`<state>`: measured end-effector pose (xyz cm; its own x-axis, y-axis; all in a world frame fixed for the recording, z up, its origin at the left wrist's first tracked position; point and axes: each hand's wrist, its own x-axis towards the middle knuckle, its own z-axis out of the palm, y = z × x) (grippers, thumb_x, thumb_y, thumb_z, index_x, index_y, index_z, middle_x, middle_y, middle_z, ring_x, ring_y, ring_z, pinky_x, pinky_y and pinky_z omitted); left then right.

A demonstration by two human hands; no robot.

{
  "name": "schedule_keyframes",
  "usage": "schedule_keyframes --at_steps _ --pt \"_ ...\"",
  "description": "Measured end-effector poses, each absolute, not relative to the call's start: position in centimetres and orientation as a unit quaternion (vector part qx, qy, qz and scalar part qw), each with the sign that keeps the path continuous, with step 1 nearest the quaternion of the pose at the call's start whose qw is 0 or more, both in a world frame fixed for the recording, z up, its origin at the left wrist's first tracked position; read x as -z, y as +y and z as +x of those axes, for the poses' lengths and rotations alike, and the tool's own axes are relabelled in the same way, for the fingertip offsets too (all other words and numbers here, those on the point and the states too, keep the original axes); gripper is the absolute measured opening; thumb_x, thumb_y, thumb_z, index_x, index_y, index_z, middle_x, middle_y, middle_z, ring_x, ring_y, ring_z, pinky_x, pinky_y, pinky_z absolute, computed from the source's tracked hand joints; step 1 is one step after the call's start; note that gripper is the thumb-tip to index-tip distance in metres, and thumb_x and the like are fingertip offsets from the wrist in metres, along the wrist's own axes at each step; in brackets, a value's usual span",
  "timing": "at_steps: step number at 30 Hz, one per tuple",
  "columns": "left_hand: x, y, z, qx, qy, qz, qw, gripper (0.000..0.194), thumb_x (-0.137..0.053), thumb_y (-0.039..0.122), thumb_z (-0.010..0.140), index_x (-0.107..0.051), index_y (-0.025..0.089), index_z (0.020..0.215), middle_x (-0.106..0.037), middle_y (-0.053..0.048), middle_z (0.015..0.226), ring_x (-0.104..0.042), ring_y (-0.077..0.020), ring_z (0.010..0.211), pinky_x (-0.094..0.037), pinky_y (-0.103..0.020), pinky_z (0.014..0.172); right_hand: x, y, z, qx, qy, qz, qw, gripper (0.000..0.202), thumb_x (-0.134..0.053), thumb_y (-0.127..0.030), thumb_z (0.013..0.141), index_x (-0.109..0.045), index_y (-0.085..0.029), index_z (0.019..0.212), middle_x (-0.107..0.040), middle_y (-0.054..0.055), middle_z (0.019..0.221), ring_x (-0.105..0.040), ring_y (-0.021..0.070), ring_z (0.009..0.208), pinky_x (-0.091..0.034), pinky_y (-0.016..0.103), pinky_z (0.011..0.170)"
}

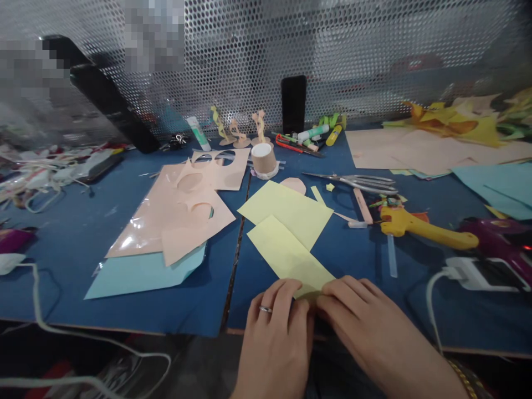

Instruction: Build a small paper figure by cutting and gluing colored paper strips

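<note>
My left hand [277, 318], a ring on one finger, and my right hand [357, 310] meet at the near end of a yellow paper strip [286, 252]. Both hands have their fingers closed on that end, close to the table's front edge; the fingertips and the pinched part are partly hidden. Under the far part of the strip lies a yellow paper sheet [286, 205]. A peach paper disc [293, 186] peeks out behind it. To the right are scissors [357, 182], a tiny yellow paper star [330, 187] and a yellow glue gun [424, 226].
Peach paper with round cut-outs [149, 210] lies over blue paper [145, 277] at left. A tape roll [264, 159], glue stick [198, 133], red cutter [293, 145] and phone [293, 104] stand or lie behind. White cables [39, 310] cross the table's edge.
</note>
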<state>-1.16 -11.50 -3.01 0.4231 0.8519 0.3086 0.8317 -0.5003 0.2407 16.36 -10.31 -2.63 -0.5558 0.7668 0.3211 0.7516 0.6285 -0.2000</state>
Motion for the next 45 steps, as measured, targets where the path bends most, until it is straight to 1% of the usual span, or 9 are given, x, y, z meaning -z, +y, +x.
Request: schedule_keyframes --at_steps 2,5,9,13,18,22,33,41,45 --pt "2.9 -11.4 -0.9 -0.199 0.498 0.844 0.01 0.016 -0.046 0.015 0.091 -0.061 0.02 0.095 -0.065 -0.007 0.109 -0.061 -0.0244 0.104 -0.049 -0.039 0.081 2.6 -10.2 16.5 -0.033 -0.881 -0.429 0.199 0.037 -0.026 -0.012 0.097 -0.059 -0.019 0.084 -0.06 0.003 0.081 -0.049 0.0197 0.072 -0.032 0.034 0.064" --pt "2.6 -11.3 -0.7 -0.18 0.508 0.842 0.03 0.016 -0.046 0.015 0.09 -0.06 0.02 0.092 -0.066 -0.006 0.108 -0.061 -0.025 0.101 -0.05 -0.041 0.079 2.6 -10.2 16.7 -0.039 -0.881 -0.424 0.209 0.041 -0.023 -0.019 0.1 -0.061 -0.02 0.084 -0.06 0.003 0.081 -0.049 0.0189 0.072 -0.032 0.033 0.065" --pt "2.5 -11.3 -1.0 -0.168 0.511 0.842 0.053 0.014 -0.047 0.016 0.091 -0.059 0.022 0.095 -0.065 -0.004 0.112 -0.06 -0.0251 0.104 -0.049 -0.042 0.081 2.8 -10.4 16.7 -0.028 -0.882 -0.425 0.201 0.043 -0.02 -0.017 0.1 -0.06 -0.019 0.085 -0.061 0.004 0.082 -0.05 0.0194 0.072 -0.032 0.034 0.066" --pt "2.9 -11.5 -1.6 -0.191 0.492 0.848 0.047 0.017 -0.047 0.017 0.092 -0.059 0.023 0.103 -0.064 -0.003 0.115 -0.059 -0.0229 0.107 -0.048 -0.039 0.084 3.0 -10.4 16.5 -0.021 -0.882 -0.426 0.2 0.041 -0.022 -0.015 0.099 -0.06 -0.018 0.087 -0.061 0.004 0.084 -0.05 0.0197 0.073 -0.032 0.034 0.067" --pt "3.3 -11.8 -1.7 -0.21 0.489 0.845 0.048 0.017 -0.047 0.016 0.093 -0.06 0.023 0.103 -0.064 -0.002 0.115 -0.058 -0.0205 0.109 -0.044 -0.037 0.089 2.8 -10.1 16.5 -0.027 -0.883 -0.424 0.198 0.043 -0.02 -0.017 0.1 -0.061 -0.018 0.085 -0.061 0.003 0.082 -0.05 0.0191 0.072 -0.032 0.034 0.066" --pt "3.3 -11.8 -1.5 -0.207 0.499 0.84 0.047 0.017 -0.046 0.014 0.093 -0.059 0.022 0.099 -0.065 -0.002 0.113 -0.059 -0.0201 0.106 -0.044 -0.038 0.088 2.7 -10.1 16.8 -0.026 -0.885 -0.419 0.203 0.044 -0.021 -0.021 0.101 -0.061 -0.019 0.083 -0.062 0.003 0.082 -0.051 0.019 0.073 -0.032 0.033 0.067" --pt "3.2 -11.7 -1.1 -0.196 0.504 0.841 0.032 0.014 -0.048 0.015 0.092 -0.059 0.02 0.097 -0.065 -0.004 0.11 -0.06 -0.0216 0.103 -0.046 -0.039 0.085 2.2 -10.0 16.3 0.041 -0.892 -0.408 0.189 0.039 -0.025 -0.007 0.095 -0.061 -0.017 0.082 -0.061 0.004 0.078 -0.05 0.0192 0.069 -0.033 0.034 0.065" --pt "3.1 -11.5 -0.9 -0.175 0.509 0.842 0.022 0.013 -0.047 0.014 0.091 -0.058 0.02 0.096 -0.064 -0.006 0.11 -0.061 -0.0249 0.102 -0.048 -0.04 0.08 2.3 -10.0 16.9 0.016 -0.888 -0.416 0.195 0.038 -0.026 -0.008 0.095 -0.06 -0.019 0.081 -0.062 0.003 0.078 -0.052 0.0186 0.07 -0.032 0.033 0.065" --pt "3.2 -11.6 -1.1 -0.184 0.511 0.839 0.038 0.014 -0.049 0.015 0.091 -0.058 0.021 0.099 -0.065 -0.005 0.11 -0.06 -0.0238 0.104 -0.048 -0.04 0.083 2.4 -10.1 16.8 0.024 -0.889 -0.414 0.191 0.038 -0.026 -0.006 0.094 -0.059 -0.018 0.082 -0.061 0.003 0.079 -0.05 0.0185 0.07 -0.032 0.034 0.067"
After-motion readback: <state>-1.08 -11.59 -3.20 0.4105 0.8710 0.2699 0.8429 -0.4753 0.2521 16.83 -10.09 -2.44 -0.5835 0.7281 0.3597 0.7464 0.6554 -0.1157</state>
